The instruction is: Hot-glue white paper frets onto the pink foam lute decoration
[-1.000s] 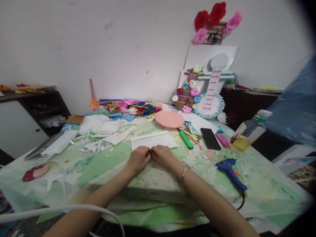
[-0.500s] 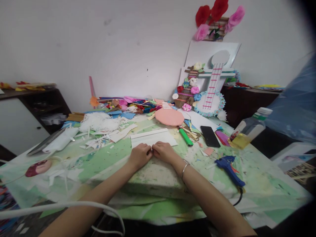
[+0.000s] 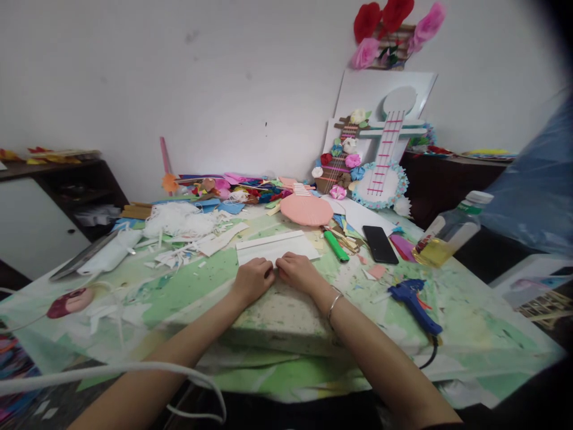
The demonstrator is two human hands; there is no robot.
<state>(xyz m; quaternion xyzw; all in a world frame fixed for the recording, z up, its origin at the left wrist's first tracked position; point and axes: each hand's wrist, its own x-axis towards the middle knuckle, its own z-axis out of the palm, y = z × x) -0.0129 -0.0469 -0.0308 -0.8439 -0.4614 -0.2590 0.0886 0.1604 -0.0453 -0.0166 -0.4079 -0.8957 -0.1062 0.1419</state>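
Note:
A white paper sheet (image 3: 277, 246) lies flat on the green-stained table (image 3: 188, 292), with a folded strip along its far edge. My left hand (image 3: 252, 278) and my right hand (image 3: 298, 272) rest side by side on the sheet's near edge, knuckles touching. Both have their fingers curled under and pressed down on the paper. A silver bangle sits on my right wrist.
A blue glue gun (image 3: 414, 298) lies right of my right arm. A black phone (image 3: 380, 243), a green marker (image 3: 336, 246) and a bottle of yellow liquid (image 3: 450, 236) lie further right. Paper scraps (image 3: 181, 230) are heaped to the left, and craft guitars (image 3: 380, 161) lean on the wall.
Both hands have stayed together on the sheet's near edge. The view has shifted slightly, and the hands sit a little higher in it.

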